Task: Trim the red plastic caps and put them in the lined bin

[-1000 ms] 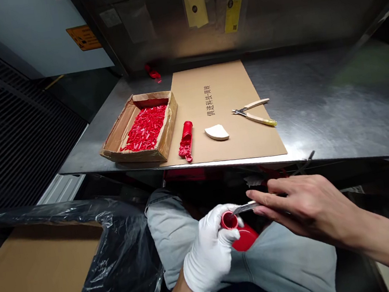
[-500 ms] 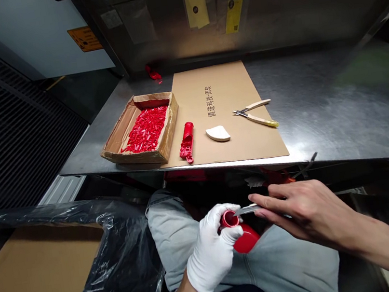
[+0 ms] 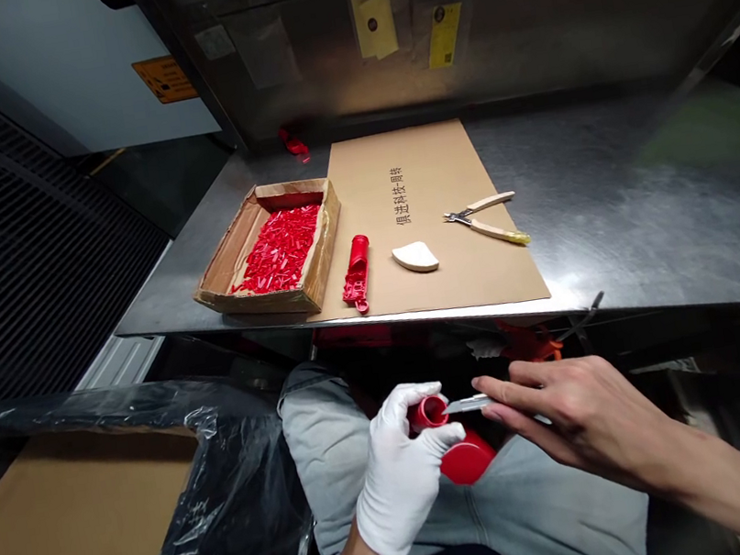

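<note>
My left hand (image 3: 403, 476), in a white glove, is wrapped round a red plastic part (image 3: 463, 460) over my lap, its round open neck turned up. My bare right hand (image 3: 571, 414) pinches a thin metal blade (image 3: 467, 405) whose tip rests at the rim of that neck. On the steel bench (image 3: 611, 214) above, a cardboard sheet (image 3: 430, 213) carries another red part (image 3: 356, 270), a white wedge-shaped piece (image 3: 415, 257) and a pair of cutters with pale handles (image 3: 486, 216).
A shallow cardboard box (image 3: 217, 277) of several red plastic scraps sits at the sheet's left. A large carton lined with black plastic film (image 3: 231, 512) stands at my lower left. Yellow labels (image 3: 443, 35) hang on the metal back wall.
The left hand has turned the red part slightly, and the blade tip has shifted a little along the neck's rim. The view has tilted down slightly.
</note>
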Available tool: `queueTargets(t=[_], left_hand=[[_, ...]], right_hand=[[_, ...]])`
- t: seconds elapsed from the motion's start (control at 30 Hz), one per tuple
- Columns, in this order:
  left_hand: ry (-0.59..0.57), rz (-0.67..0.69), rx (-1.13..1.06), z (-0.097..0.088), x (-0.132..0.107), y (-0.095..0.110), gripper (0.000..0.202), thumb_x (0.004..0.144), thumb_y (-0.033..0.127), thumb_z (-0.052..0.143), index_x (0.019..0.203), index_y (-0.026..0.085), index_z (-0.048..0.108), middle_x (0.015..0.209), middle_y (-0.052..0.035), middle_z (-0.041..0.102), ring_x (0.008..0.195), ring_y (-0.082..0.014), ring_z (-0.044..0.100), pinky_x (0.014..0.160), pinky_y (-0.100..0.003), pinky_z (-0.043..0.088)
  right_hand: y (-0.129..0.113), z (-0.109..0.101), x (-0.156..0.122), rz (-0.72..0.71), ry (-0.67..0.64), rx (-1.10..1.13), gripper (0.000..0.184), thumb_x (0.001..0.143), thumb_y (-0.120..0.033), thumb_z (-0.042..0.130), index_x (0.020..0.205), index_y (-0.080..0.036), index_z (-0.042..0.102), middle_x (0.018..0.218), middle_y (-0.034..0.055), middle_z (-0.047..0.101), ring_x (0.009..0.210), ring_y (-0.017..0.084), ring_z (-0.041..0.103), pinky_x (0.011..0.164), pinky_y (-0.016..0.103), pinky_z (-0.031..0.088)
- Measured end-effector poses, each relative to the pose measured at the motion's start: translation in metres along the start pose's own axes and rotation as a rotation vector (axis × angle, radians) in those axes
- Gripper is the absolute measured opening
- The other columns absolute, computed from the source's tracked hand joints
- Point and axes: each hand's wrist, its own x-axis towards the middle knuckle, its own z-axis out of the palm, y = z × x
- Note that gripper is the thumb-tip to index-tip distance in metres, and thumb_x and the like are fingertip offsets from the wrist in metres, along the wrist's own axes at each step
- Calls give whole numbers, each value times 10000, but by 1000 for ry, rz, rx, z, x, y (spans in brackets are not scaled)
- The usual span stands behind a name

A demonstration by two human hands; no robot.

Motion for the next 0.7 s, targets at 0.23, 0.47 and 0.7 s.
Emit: queueTargets(t=[0.23, 0.47, 0.7], left_hand=[[96, 190, 81, -1, 1, -8, 409, 674, 233, 889, 1017, 231, 665, 975, 2, 677, 884, -169, 661, 809, -297, 527], [61, 327, 189, 10, 1, -5, 314, 765, 258, 824, 1011, 212, 634, 971, -20, 667, 867, -176, 651, 804, -314, 523], [-223, 276, 189, -11, 1, 1, 212, 968, 290, 555, 1176, 267, 588, 1086, -21, 672, 978, -184, 649, 880, -324, 506]], right_hand=[[-3, 0, 5, 346, -131, 499, 332, 989, -479, 501, 807, -232, 629, 664, -16, 540, 574, 123, 486, 537, 262, 334], [-28, 19, 32, 477, -231, 1028, 289, 960, -376, 523, 737, -192, 509, 676, -45, 449, 619, 93, 385, 524, 223, 300], [-13, 6, 29, 327, -228, 826, 197, 955, -231, 495, 766, -201, 541, 655, -56, 488, 597, 89, 400, 538, 234, 296]])
